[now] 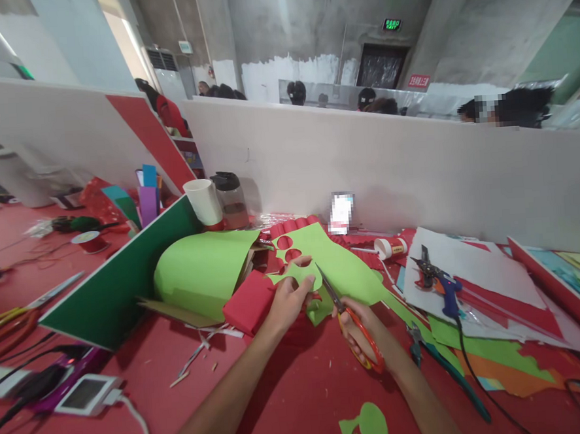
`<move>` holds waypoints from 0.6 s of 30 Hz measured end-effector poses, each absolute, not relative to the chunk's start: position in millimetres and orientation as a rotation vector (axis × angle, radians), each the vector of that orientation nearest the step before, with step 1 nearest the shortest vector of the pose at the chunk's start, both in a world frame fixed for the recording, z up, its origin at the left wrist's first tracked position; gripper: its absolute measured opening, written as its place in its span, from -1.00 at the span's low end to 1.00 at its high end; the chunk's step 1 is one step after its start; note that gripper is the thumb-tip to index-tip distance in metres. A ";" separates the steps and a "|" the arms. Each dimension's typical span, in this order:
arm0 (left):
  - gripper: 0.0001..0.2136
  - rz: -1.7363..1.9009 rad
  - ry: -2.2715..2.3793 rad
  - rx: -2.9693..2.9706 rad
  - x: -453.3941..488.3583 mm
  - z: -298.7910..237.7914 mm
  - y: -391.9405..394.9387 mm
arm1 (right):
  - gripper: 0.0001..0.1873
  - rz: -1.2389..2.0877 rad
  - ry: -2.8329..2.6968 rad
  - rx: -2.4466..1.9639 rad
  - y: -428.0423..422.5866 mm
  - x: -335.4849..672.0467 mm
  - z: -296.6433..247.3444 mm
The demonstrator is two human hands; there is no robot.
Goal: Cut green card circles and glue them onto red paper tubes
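The left hand (pixel 295 294) is closed lightly on the paper (pixel 315 277), which is held up just right of the red block (pixel 250 303). By the right hand (pixel 360 336), the scissors (pixel 335 297) are gripped at the handles, farther right of the block. The paper should be found light, limp and easily creased or torn, best pinched at the edge towards the block; whether it is touched by the scissors cannot quite be told.

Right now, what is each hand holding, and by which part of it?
The left hand holds light green paper near its edge; the right hand, scissors by the handles.
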State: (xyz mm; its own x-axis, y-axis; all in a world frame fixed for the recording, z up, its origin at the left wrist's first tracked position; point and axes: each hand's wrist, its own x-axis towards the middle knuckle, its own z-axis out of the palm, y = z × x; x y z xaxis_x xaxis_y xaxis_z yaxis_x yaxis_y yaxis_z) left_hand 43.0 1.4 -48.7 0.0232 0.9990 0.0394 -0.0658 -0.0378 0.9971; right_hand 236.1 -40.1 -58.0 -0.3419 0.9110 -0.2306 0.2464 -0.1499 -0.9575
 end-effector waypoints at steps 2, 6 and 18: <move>-0.65 1.232 1.126 1.213 41.8 -48.0 1.4 | -0.39 1.555 -1.546 -1.267 -40.7 237.2 -58.6; -0.70 1.215 1.075 1.230 40.4 -49.3 1.6 | -0.40 1.633 -1.534 -1.229 -39.8 241.6 -57.5; -0.68 1.218 1.108 1.210 41.5 -56.5 2.0 | -0.42 1.699 -1.530 -1.178 -40.1 248.1 -54.8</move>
